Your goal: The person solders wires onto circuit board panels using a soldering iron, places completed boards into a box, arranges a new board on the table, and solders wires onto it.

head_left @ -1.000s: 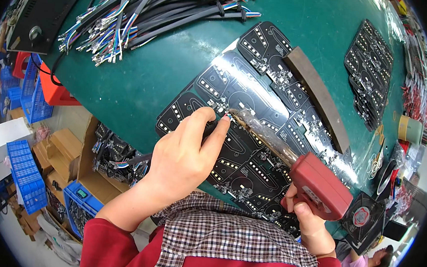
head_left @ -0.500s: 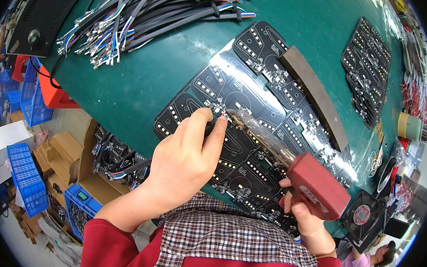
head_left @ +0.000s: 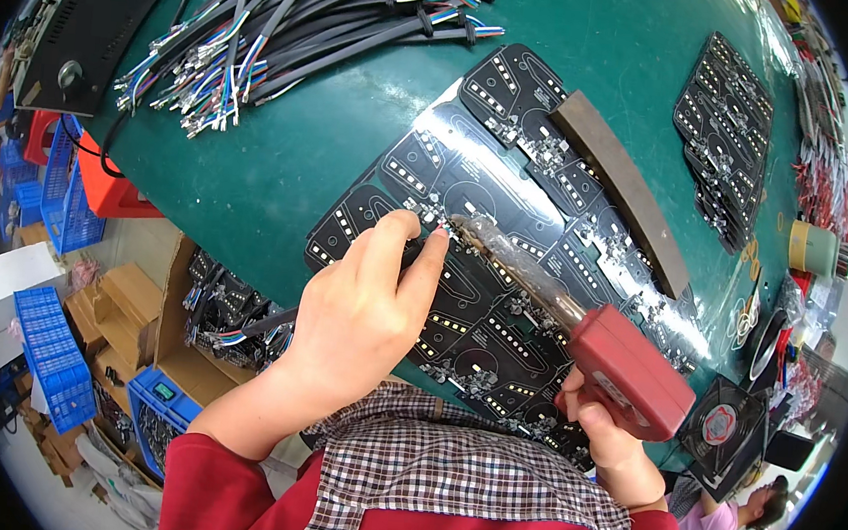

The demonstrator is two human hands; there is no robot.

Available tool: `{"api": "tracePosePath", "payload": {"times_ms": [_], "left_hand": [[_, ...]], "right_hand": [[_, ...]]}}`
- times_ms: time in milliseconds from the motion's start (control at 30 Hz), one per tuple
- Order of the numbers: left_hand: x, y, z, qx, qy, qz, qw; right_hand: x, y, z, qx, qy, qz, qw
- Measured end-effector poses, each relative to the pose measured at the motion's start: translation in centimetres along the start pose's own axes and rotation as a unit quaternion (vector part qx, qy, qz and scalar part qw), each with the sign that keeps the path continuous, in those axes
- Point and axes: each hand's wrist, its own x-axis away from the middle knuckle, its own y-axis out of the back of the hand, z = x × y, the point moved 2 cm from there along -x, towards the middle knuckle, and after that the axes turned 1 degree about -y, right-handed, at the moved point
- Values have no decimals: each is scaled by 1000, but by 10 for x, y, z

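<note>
- Red soldering gun [head_left: 632, 374] grasped by the right hand [head_left: 610, 434], its tip close over black circuit boards [head_left: 485, 345].
- Left hand [head_left: 365, 315] pinching a black cable [head_left: 272, 322] beside that tip.
- Green table [head_left: 252, 172] beneath.

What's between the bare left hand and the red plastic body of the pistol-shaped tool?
Head view: flat black circuit boards, with the grey metal barrel over them, its tip near the left hand.

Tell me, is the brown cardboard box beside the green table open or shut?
The brown cardboard box is open: no flap covers the opening, and a jumble of black circuit boards shows inside.
</note>
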Motion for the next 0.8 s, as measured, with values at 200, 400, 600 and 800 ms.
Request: {"api": "tracePosePath", "payload": {"times_ms": [200,400,600,800], "left_hand": [[1,0,0,26,14,-12,1000],[0,2,1,43,27,-7,999],[0,2,0,28,25,3,999],[1,2,1,39,24,-10,999]], "right_hand": [[-6,-2,2,49,37,-2,998],[2,2,-6,-27,-75,24,997],[0,2,-4,105,27,16,994],[3,0,4,-7,-40,9,999]]}}
